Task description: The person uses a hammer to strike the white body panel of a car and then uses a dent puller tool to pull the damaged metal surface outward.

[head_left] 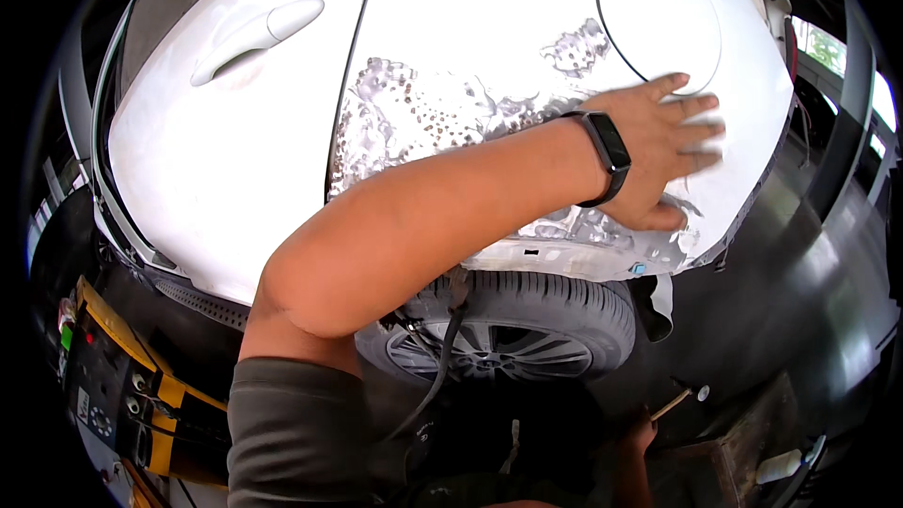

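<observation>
Above the wheel (489, 362), white panel (489, 47), patchy grey and brown-pocked; left hand (656, 149) splayed over it, grasping nothing; right hand (641, 434) gripping hammer (672, 405).

A dark, shiny floor (776, 273) spreads out on the right, streaked with pale reflections. Bright daylight shows through a window (822, 43) at upper right, beside a grey post (856, 47). A yellow-and-black machine (162, 428) stands at lower left.

Daylight from windows (824, 45) at upper right; glare bleaches the white car panel (489, 9) before you; your left hand (658, 150) shows fingertip blur; the fisheye rim bends into black.
</observation>
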The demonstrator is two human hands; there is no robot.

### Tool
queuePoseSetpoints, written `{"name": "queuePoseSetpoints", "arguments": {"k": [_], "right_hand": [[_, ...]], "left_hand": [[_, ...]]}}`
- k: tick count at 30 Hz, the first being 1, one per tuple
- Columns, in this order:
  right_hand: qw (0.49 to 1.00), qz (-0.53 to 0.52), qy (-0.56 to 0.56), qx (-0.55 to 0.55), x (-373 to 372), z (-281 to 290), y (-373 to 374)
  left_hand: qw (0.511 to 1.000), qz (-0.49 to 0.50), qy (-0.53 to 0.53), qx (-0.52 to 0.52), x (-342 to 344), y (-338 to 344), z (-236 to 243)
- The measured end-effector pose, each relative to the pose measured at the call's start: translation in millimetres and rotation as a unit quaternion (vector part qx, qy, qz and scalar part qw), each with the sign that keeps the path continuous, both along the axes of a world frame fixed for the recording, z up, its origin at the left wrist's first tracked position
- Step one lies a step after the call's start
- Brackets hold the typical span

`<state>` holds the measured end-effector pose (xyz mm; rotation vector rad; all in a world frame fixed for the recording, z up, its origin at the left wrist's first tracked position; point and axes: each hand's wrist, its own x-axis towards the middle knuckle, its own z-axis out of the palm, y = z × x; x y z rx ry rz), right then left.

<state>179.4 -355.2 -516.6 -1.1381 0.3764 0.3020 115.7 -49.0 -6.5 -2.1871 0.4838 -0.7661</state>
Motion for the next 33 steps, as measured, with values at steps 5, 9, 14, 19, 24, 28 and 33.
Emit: {"name": "queuePoseSetpoints", "arguments": {"k": [5, 9, 14, 19, 24, 28, 33], "right_hand": [[0.996, -0.043, 0.068, 0.032, -4, -13, 0], [0.995, -0.081, 0.059, 0.016, 6, -27, -14], [0.999, -0.037, -0.029, 0.001, -3, -23, -28], [0.998, -0.056, -0.007, 0.005, -9, 31, -20], [0.986, -0.017, -0.164, 0.010, 5, 22, -19], [0.987, 0.031, -0.160, 0.013, 21, 38, -2], [0.983, 0.045, -0.174, 0.045, 22, 59, 13]], "left_hand": [[0.998, -0.050, 0.015, -0.028, 0, 0, -4], [0.998, -0.051, 0.029, -0.034, 3, 12, 4], [0.992, 0.114, -0.038, 0.037, -56, 39, 44], [0.991, 0.110, 0.076, 0.017, -57, 14, 21], [0.989, 0.103, 0.107, 0.020, -51, -6, 25], [0.981, 0.076, 0.177, 0.029, -26, -17, 25], [0.977, 0.043, 0.207, 0.041, 10, -35, 17]]}}
